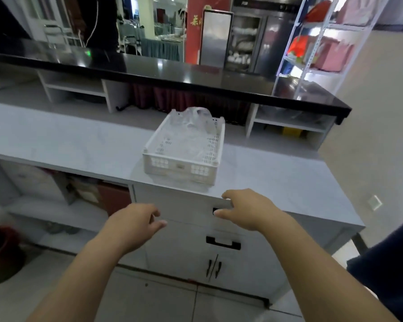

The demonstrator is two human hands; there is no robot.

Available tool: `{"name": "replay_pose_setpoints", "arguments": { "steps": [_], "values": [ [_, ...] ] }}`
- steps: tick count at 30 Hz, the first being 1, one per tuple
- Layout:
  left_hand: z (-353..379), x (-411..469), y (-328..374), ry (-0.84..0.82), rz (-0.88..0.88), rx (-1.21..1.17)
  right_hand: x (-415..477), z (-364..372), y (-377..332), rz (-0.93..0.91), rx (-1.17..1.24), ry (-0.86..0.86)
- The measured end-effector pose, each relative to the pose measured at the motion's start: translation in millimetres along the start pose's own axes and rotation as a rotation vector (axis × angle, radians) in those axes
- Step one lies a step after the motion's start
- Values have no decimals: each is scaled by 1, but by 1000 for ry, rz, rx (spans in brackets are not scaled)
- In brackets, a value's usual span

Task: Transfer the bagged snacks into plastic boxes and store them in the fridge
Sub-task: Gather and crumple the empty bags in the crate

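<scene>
Grey counter (56,135), black bar top (172,75), white shelving rack (312,54), tiled floor (149,298).

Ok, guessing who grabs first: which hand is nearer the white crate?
Right. The right hand is at the counter edge, just short of the white crate; the left hand is farther back and left. Neither touches it.

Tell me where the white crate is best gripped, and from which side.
Grip the white crate by its two long side rims, one hand each, from the near short end, I think: it lies lengthwise away from the person, the rims look bare, and the clear bag sits inside.
</scene>
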State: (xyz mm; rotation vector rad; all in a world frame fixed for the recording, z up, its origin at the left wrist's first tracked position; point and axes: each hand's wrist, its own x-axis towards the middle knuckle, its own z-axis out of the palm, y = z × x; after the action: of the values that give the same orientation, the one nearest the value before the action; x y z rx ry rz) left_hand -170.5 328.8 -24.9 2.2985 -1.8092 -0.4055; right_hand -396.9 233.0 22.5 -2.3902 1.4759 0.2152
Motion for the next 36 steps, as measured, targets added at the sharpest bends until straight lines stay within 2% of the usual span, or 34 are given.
{"name": "replay_pose_setpoints", "arguments": {
  "steps": [3, 10, 14, 17, 21, 24, 27, 30, 31, 32, 33, 36],
  "values": [
    [-7, 19, -27, 10, -20, -26, 31, -4, -22, -20, 15, 58],
    [-24, 81, -56, 41, -14, -41, 117, -17, -31, -76, 146, 391],
    [-41, 131, -61, 75, -21, -106, 178, -28, -27, -154, 145, 470],
    [-53, 172, -65, 106, -30, -112, 225, -36, -24, -199, 157, 407],
    [-68, 222, -63, 100, -30, -129, 276, -45, -24, -201, 105, 134],
    [-74, 259, -59, 109, -20, -145, 307, -53, -20, -241, 19, 90],
    [-77, 293, -57, 105, -13, -163, 335, -66, -11, -361, 132, 218],
    [-79, 321, -55, 99, 3, -175, 361, -83, 2, -588, 96, 617],
    [-81, 330, -54, 106, 8, -175, 369, -89, 4, -596, 36, 725],
    [-82, 338, -53, 116, 14, -175, 379, -94, 5, -567, -21, 759],
    [-84, 346, -52, 124, 19, -177, 388, -100, 5, -506, -67, 719],
    [-85, 365, -47, 140, 38, -189, 417, -112, 7, -297, -121, 377]
  ]
}}
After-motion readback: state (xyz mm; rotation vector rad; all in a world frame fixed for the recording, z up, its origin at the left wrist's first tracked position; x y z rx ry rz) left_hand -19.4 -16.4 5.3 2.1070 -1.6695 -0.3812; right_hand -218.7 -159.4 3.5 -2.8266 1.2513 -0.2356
